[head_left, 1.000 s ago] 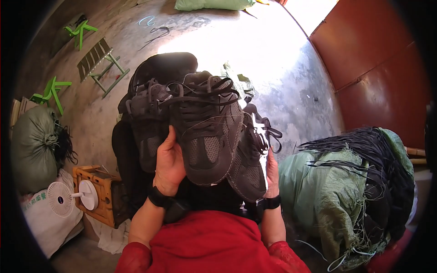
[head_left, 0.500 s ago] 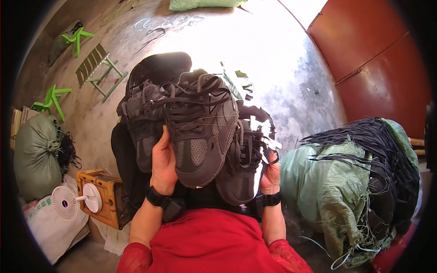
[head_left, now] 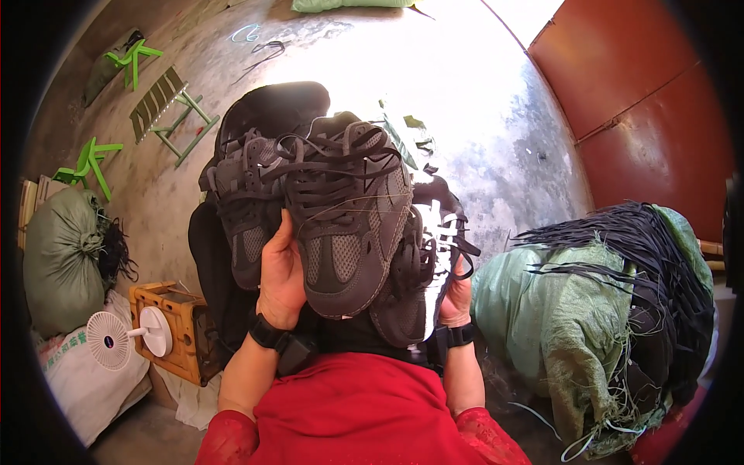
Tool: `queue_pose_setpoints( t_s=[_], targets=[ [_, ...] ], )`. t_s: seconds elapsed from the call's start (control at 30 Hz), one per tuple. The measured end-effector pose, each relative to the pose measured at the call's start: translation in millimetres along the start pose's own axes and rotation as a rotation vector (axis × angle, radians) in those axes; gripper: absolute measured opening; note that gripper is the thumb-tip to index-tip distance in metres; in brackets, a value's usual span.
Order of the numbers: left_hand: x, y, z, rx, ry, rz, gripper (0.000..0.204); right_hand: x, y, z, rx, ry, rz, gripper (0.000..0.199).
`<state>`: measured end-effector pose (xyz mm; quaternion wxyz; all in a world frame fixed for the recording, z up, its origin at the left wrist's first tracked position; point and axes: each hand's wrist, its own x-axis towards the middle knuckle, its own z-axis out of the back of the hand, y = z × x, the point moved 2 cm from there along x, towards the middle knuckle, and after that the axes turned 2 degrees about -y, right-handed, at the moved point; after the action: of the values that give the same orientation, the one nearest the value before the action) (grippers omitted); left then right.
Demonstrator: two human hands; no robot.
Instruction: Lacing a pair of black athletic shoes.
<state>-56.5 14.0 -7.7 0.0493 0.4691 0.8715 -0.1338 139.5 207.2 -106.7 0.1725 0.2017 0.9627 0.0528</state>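
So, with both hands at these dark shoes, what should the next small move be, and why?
Probably ease the right shoe slightly rightward with the right hand: that hand is at its outer side, while the left hand is at the middle shoe, which hides part of the right one in this view. Loose black laces cross the middle shoe, so gently.

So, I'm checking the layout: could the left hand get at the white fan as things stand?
Probably not while the left hand holds the middle dark shoe. Otherwise the way looks free: the white fan is off to the left by the orange-brown stand, with nothing covering it.
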Motion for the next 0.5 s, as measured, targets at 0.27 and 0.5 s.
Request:
queue_pose_setpoints(
  t_s=[0.27,0.5],
  targets=[
    [3.2,6.2,-0.9,-0.004,-0.1,-0.062,0.045,8.0,-4.9,24.4,0.305,0.0,-0.356,0.035],
    [3.0,5.3,-1.4,0.013,-0.074,-0.059,0.045,8.2,-5.4,20.6,0.15,-0.11,-0.292,0.037]
  ],
)
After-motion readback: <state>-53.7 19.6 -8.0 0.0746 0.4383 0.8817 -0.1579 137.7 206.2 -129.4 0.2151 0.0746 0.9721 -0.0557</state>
